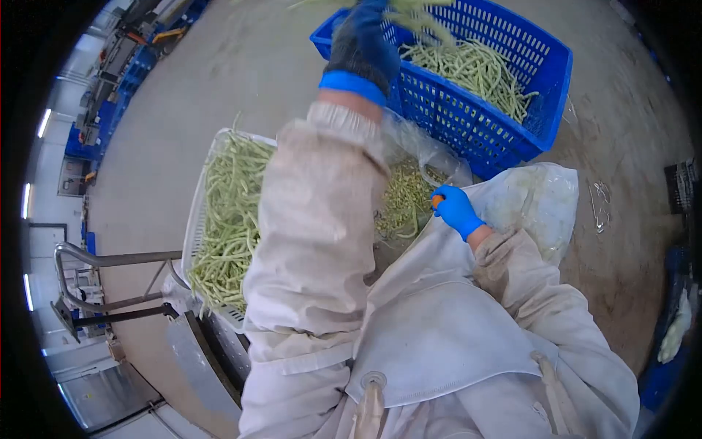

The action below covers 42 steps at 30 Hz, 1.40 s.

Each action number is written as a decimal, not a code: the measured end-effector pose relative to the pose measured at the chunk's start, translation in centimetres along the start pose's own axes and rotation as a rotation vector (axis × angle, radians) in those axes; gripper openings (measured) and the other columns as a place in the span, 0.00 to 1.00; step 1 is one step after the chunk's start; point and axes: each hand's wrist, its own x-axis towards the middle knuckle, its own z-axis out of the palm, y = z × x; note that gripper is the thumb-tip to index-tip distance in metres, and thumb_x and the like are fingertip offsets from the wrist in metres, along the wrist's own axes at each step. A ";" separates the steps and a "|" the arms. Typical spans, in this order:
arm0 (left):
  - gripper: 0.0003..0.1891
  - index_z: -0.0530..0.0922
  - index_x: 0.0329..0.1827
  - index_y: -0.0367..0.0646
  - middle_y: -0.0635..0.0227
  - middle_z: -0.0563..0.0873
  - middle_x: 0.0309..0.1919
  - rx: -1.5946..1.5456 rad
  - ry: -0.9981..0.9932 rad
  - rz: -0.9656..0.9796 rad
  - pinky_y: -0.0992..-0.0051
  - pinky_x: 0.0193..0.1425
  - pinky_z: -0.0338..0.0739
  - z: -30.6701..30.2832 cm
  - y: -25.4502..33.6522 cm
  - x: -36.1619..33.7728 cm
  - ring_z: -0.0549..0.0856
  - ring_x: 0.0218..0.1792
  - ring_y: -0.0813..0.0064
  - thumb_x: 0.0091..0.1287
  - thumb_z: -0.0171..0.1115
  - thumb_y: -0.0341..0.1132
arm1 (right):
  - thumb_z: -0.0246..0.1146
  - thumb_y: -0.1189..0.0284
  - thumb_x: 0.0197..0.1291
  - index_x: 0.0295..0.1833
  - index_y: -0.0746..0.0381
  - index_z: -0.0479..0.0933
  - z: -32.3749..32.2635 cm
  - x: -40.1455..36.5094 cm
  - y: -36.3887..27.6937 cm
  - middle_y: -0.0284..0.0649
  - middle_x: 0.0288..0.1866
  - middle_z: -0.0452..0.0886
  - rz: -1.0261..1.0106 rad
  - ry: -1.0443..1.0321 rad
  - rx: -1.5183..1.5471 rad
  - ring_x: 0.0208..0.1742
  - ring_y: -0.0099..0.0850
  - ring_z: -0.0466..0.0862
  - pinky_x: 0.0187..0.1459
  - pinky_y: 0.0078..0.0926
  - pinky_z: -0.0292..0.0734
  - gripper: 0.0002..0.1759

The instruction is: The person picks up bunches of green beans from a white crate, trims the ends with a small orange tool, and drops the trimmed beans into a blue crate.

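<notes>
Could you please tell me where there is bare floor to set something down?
The floor looks bare beyond the white basket, left of the blue crate. Between basket and right hand, it is crowded with trimmings.

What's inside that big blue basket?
A heap of long green beans lies inside the blue basket. The beans cover the middle of its floor, so what's under them can't be seen.

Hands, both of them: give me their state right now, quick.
Left hand: blurred at the top edge, long green beans beside it; grip cannot be told.
Right hand: closed on a small orange object.
</notes>
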 end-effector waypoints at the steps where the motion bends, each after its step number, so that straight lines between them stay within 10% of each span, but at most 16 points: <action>1: 0.08 0.76 0.41 0.41 0.59 0.82 0.36 -0.243 0.119 -0.003 0.66 0.48 0.75 0.6 0.5 0.5 0.81 0.40 0.63 0.59 0.56 0.30 | 0.58 0.72 0.48 0.34 0.64 0.80 0.2 0.1 0.3 0.52 0.35 0.81 -0.013 -0.030 -0.078 0.37 0.48 0.81 0.40 0.40 0.75 0.09; 2: 0.14 0.75 0.47 0.39 0.56 0.83 0.36 -0.482 0.239 -0.007 0.67 0.42 0.77 0.9 1.1 0.7 0.82 0.37 0.64 0.56 0.57 0.24 | 0.58 0.72 0.48 0.34 0.63 0.80 0.5 0.3 0.7 0.52 0.35 0.81 -0.030 -0.063 -0.153 0.38 0.48 0.81 0.41 0.40 0.76 0.09; 4: 0.08 0.77 0.38 0.43 0.60 0.82 0.37 -1.287 -0.142 -0.829 0.68 0.55 0.72 3.4 3.2 -4.7 0.80 0.43 0.59 0.56 0.59 0.32 | 0.57 0.75 0.48 0.34 0.64 0.80 1.1 0.6 1.9 0.51 0.33 0.81 -0.115 -0.097 -0.300 0.36 0.47 0.81 0.39 0.40 0.76 0.09; 6: 0.17 0.74 0.51 0.39 0.58 0.80 0.43 -0.543 -0.354 -0.237 0.68 0.44 0.77 3.3 5.3 -12.9 0.80 0.42 0.63 0.57 0.59 0.28 | 0.56 0.78 0.49 0.34 0.65 0.80 1.9 1.6 3.5 0.50 0.31 0.82 -0.200 -0.127 -0.449 0.34 0.46 0.82 0.37 0.39 0.77 0.08; 7: 0.12 0.78 0.41 0.43 0.59 0.81 0.41 -0.472 -0.396 -0.154 0.67 0.50 0.74 5.0 6.8 -18.2 0.80 0.45 0.61 0.52 0.62 0.27 | 0.56 0.78 0.47 0.38 0.62 0.81 2.3 2.6 4.0 0.52 0.35 0.82 -0.203 -0.366 -0.652 0.37 0.49 0.81 0.41 0.40 0.76 0.12; 8: 0.11 0.78 0.44 0.42 0.58 0.80 0.44 -1.088 -0.723 -0.821 0.67 0.52 0.73 6.1 9.2 -23.4 0.79 0.48 0.61 0.58 0.59 0.30 | 0.57 0.77 0.46 0.42 0.59 0.81 2.7 3.3 4.5 0.53 0.39 0.81 -0.207 -0.608 -0.851 0.41 0.52 0.80 0.45 0.40 0.76 0.15; 11: 0.17 0.75 0.54 0.41 0.53 0.78 0.53 -0.902 -1.234 -0.587 0.67 0.60 0.68 3.8 17.6 -33.1 0.76 0.54 0.59 0.64 0.51 0.36 | 0.54 0.75 0.49 0.49 0.56 0.80 3.7 3.1 5.5 0.50 0.48 0.80 -0.032 -0.716 -0.732 0.48 0.48 0.80 0.51 0.40 0.75 0.19; 12: 0.18 0.75 0.54 0.40 0.54 0.79 0.50 -0.587 -1.388 0.134 0.65 0.58 0.70 1.8 19.1 -32.4 0.78 0.52 0.58 0.63 0.52 0.38 | 0.54 0.75 0.49 0.49 0.56 0.80 4.2 3.4 6.0 0.50 0.48 0.80 -0.025 -0.734 -0.734 0.48 0.48 0.80 0.51 0.40 0.75 0.19; 14: 0.18 0.75 0.52 0.40 0.53 0.81 0.46 -1.029 -1.622 -0.747 0.62 0.55 0.72 2.6 24.5 -39.8 0.79 0.48 0.55 0.62 0.54 0.39 | 0.54 0.75 0.50 0.57 0.55 0.75 5.4 3.9 7.1 0.51 0.53 0.78 0.063 -0.870 -0.555 0.51 0.49 0.79 0.55 0.40 0.73 0.25; 17: 0.16 0.79 0.41 0.42 0.47 0.82 0.42 -1.175 -1.598 -0.952 0.55 0.50 0.72 0.5 21.4 -35.8 0.80 0.44 0.46 0.63 0.48 0.42 | 0.55 0.74 0.49 0.58 0.55 0.74 8.0 4.0 8.6 0.52 0.53 0.77 0.239 -0.932 -0.548 0.52 0.50 0.78 0.55 0.41 0.72 0.26; 20: 0.17 0.78 0.45 0.44 0.47 0.81 0.44 -1.124 -1.382 -1.346 0.56 0.52 0.72 1.2 20.6 -37.6 0.79 0.48 0.46 0.66 0.46 0.45 | 0.56 0.73 0.48 0.59 0.56 0.72 10.8 4.0 12.9 0.53 0.54 0.76 0.289 -0.940 -0.566 0.53 0.51 0.77 0.56 0.42 0.72 0.28; 24: 0.19 0.77 0.49 0.45 0.49 0.81 0.44 -0.855 -1.100 -1.280 0.58 0.53 0.72 2.3 20.6 -40.7 0.79 0.48 0.47 0.67 0.46 0.48 | 0.56 0.71 0.49 0.56 0.59 0.75 12.2 4.4 15.4 0.53 0.52 0.77 0.257 -0.878 -0.663 0.52 0.51 0.77 0.55 0.43 0.72 0.25; 26: 0.19 0.76 0.51 0.45 0.50 0.81 0.46 -0.888 -0.940 -1.541 0.61 0.53 0.73 2.6 18.3 -38.5 0.79 0.49 0.49 0.68 0.47 0.48 | 0.57 0.70 0.49 0.54 0.59 0.76 11.0 4.8 13.1 0.52 0.52 0.77 0.199 -0.934 -0.639 0.52 0.50 0.77 0.54 0.43 0.72 0.23; 36: 0.14 0.78 0.50 0.43 0.58 0.83 0.42 -0.914 -0.578 -0.888 0.67 0.52 0.74 1.6 14.1 -33.4 0.82 0.44 0.61 0.69 0.51 0.40 | 0.55 0.75 0.48 0.45 0.60 0.80 5.1 2.9 -6.0 0.50 0.43 0.80 -0.370 -0.971 -0.422 0.45 0.48 0.79 0.48 0.40 0.74 0.16; 38: 0.17 0.73 0.56 0.38 0.58 0.81 0.49 -1.327 -0.574 -1.641 0.68 0.56 0.72 0.0 13.0 -29.3 0.80 0.50 0.64 0.70 0.51 0.39 | 0.55 0.75 0.49 0.44 0.60 0.80 2.7 2.8 -9.3 0.50 0.41 0.81 -0.365 -0.924 -0.465 0.43 0.47 0.80 0.46 0.40 0.74 0.15; 42: 0.17 0.72 0.57 0.40 0.61 0.79 0.51 -1.368 -0.406 -1.575 0.64 0.58 0.72 -3.2 11.3 -25.0 0.79 0.53 0.67 0.71 0.49 0.40 | 0.55 0.76 0.50 0.44 0.60 0.80 -0.2 1.9 -12.4 0.49 0.38 0.82 -0.312 -0.496 -0.263 0.40 0.44 0.81 0.43 0.36 0.75 0.14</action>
